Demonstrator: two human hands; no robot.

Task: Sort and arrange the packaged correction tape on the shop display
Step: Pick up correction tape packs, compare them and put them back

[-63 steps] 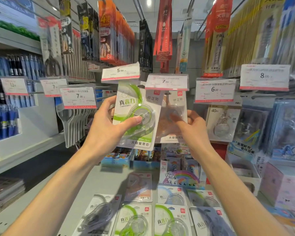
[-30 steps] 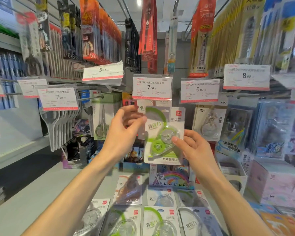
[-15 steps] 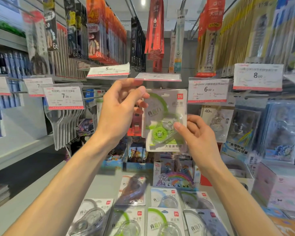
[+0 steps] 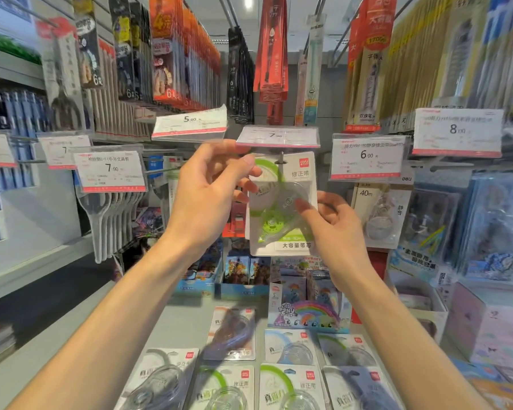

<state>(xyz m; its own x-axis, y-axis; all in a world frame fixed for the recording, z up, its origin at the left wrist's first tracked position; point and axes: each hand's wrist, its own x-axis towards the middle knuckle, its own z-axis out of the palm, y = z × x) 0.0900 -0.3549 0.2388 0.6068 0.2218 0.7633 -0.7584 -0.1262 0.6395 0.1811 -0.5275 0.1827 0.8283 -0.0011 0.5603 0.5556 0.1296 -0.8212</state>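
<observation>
- Shop shelving fills the view: rows of hanging stationery packs on hooks above, and a grey shelf (image 4: pixel 172 324) below them where more goods lie flat.
- One green correction tape pack (image 4: pixel 282 202) is up at the hook (image 4: pixel 281 161) under the 7.90 price tag (image 4: pixel 277 137), at the middle of the display. The hook tip shows through the hole at the top edge of the pack, so the pack seems to hang on it, and it stays upright.
- The left hand (image 4: pixel 208 196) is at the upper left corner of this pack. Its thumb and fingers are bent towards the pack's left edge and top; I cannot tell for sure if they pinch the card or only touch it.
- The right hand (image 4: pixel 335 229) is at the right side of the pack, lower down. Its fingers are curled, and one fingertip presses on the clear blister at the front. The rest of the fingers are behind the right edge of the pack.
- On the near edge of the shelf, more correction tape packs (image 4: pixel 290 386) lie flat in two rows, some green and some blue-grey.
- Behind them, towards the back of the shelf, a rainbow box (image 4: pixel 308 316) stands upright.
- To the right of the held pack hangs another tape pack marked 40m (image 4: pixel 381 211), under the 6.00 price tag (image 4: pixel 367 156).
- To the left, clear scissors packs (image 4: pixel 110 220) hang in a row under a second 7.90 tag (image 4: pixel 111 168).
</observation>
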